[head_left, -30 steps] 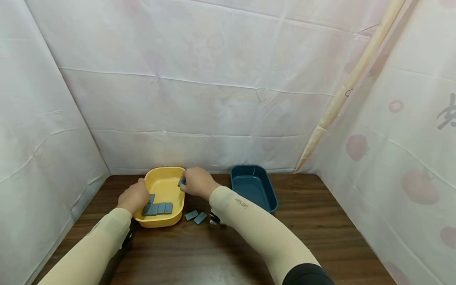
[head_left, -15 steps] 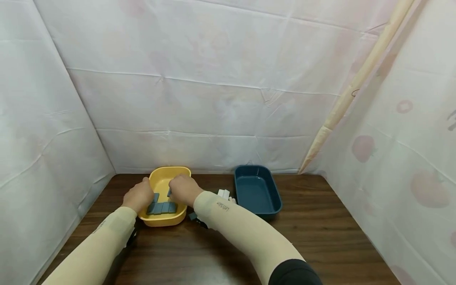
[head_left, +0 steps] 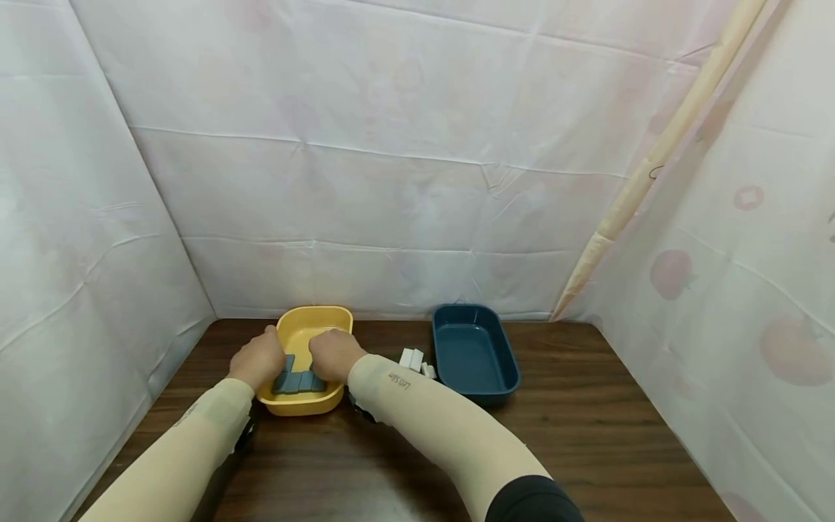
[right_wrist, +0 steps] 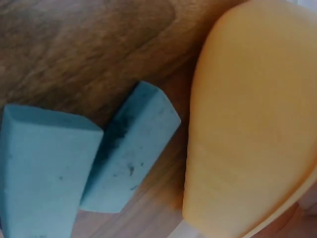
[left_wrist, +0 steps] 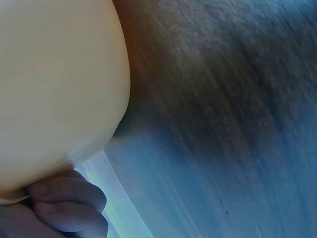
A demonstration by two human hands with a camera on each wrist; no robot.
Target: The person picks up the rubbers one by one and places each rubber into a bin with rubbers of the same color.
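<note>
The yellow tray [head_left: 301,409] stands at the left of the table. My left hand [head_left: 258,358] grips its left rim; in the left wrist view the fingers [left_wrist: 74,198] curl at the tray's edge. Inside, several blue-grey blocks [head_left: 298,382] lie in a row along the near side, with another behind at the left. My right hand [head_left: 334,355] is down in the tray at the row's right end, pinching a blue-grey block that the hand mostly hides. Two more blue-grey blocks [right_wrist: 131,153] lie on the table beside the tray, hidden in the head view by the right forearm.
A dark blue tray [head_left: 466,341] stands at the right on the brown wooden table [head_left: 587,420]. Several white blocks [head_left: 412,359] lie left of it, partly behind the right sleeve. A pale printed cloth [head_left: 404,181] hangs behind and at both sides.
My right hand has moved from the tray's right rim, in and toward the near row, carrying the block. The white blocks have come into view. My left hand has stayed on the rim.
</note>
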